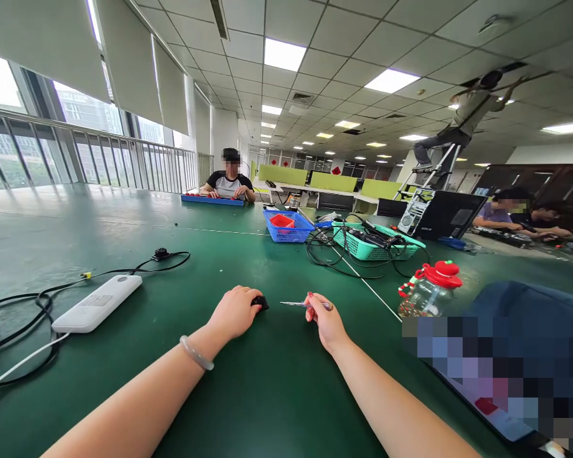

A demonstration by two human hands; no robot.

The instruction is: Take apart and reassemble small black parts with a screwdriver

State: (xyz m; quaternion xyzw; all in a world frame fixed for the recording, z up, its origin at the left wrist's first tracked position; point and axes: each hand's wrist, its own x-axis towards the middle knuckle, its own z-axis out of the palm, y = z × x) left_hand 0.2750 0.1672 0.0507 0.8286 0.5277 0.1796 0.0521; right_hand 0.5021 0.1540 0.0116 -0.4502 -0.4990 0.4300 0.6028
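On the green tabletop (267, 394), my left hand (235, 310) is closed around a small black object (263, 303); most of it lies under my fingers, so its kind does not show. A pale bangle (197, 353) circles that wrist. My right hand (325, 318) grips a slim screwdriver (293, 303) by its handle, thumb and fingers pinched together. Its thin metal shaft points left toward the black object, with a short gap between them.
Left of my arms lie a white power bank (98, 304) and black cables (42, 305). Ahead are a blue basket (289, 234) and a green basket (363, 250) with cables. A red-lidded jar (432, 289) stands right, beside a dark blue bag (535, 312). A person (229, 181) sits across.
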